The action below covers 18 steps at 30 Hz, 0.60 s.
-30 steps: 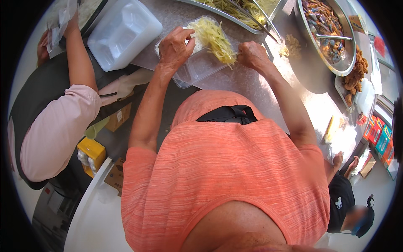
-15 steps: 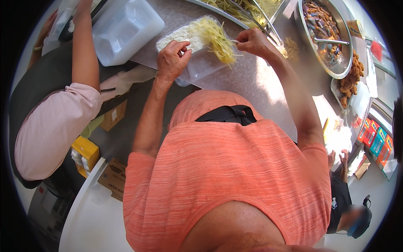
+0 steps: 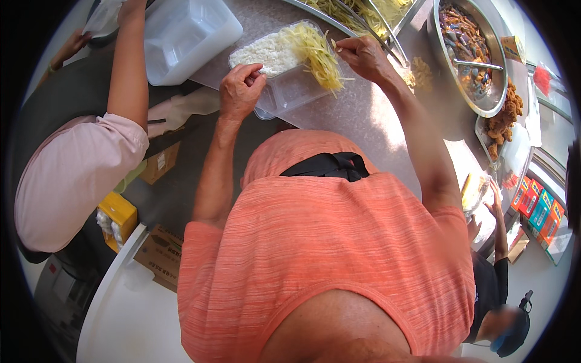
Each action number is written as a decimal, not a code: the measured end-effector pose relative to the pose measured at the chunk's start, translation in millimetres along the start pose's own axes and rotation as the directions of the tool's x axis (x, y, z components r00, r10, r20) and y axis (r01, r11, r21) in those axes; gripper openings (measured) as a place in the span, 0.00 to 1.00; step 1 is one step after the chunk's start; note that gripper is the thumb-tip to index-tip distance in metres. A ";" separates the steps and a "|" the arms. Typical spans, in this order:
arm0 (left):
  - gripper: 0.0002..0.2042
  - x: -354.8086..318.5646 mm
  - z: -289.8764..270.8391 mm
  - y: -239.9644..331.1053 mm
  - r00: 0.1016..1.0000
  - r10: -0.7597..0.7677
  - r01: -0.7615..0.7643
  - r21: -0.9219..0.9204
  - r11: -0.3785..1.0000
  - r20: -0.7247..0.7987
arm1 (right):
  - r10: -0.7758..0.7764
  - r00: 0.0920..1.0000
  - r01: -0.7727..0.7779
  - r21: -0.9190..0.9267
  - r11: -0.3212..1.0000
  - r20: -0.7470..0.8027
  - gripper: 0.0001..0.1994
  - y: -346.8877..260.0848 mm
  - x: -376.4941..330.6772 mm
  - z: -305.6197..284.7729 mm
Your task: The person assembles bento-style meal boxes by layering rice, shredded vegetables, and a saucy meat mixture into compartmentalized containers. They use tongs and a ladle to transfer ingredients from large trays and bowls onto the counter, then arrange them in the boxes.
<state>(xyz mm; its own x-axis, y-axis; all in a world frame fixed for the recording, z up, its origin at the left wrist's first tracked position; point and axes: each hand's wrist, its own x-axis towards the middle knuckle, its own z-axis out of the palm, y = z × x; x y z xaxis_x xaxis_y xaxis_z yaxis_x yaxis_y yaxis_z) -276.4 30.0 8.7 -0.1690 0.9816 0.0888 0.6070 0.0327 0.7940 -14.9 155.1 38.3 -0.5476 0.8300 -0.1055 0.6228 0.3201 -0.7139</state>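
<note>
A clear plastic takeaway box (image 3: pixel 290 101) lies on the counter in front of me. White rice (image 3: pixel 266 55) fills its far left part, and pale yellow potato shreds (image 3: pixel 321 62) are heaped at the right, some hanging over the edge. The near compartment looks bare. My left hand (image 3: pixel 241 92) is closed at the box's left side, thumb and fingertips together by the rice; whatever they pinch is hidden. My right hand (image 3: pixel 365 58) is just right of the shreds, its fingers pinched on a pale shred.
At the far edge stands a metal tray (image 3: pixel 411 17) of shreds with tongs (image 3: pixel 367 27) in it. A steel bowl (image 3: pixel 497 100) of dark cooked food with a spoon and fried pieces (image 3: pixel 508 115) are at right. Stacked clear boxes (image 3: pixel 193 42) and a co-worker's arm (image 3: pixel 127 72) are left; another person (image 3: pixel 493 290) works at lower right.
My left hand has moved slightly left and toward me, off the rice. My right hand has risen slightly away from the shreds. The co-worker at lower right has shifted an arm.
</note>
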 end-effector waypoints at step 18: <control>0.10 -21.1 -10.8 -28.6 0.989 -0.126 0.122 -0.064 0.991 -0.071 | -0.120 0.992 0.102 -0.279 0.955 -0.047 0.12 20.0 -15.0 6.9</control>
<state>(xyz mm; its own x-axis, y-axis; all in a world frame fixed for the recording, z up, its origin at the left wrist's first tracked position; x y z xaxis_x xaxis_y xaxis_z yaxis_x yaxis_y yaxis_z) -298.6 6.3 -9.4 -0.2989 0.9538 0.0305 0.5308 0.1396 0.8359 1.8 145.9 20.8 -0.5916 0.8061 0.0129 0.6946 0.5178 -0.4994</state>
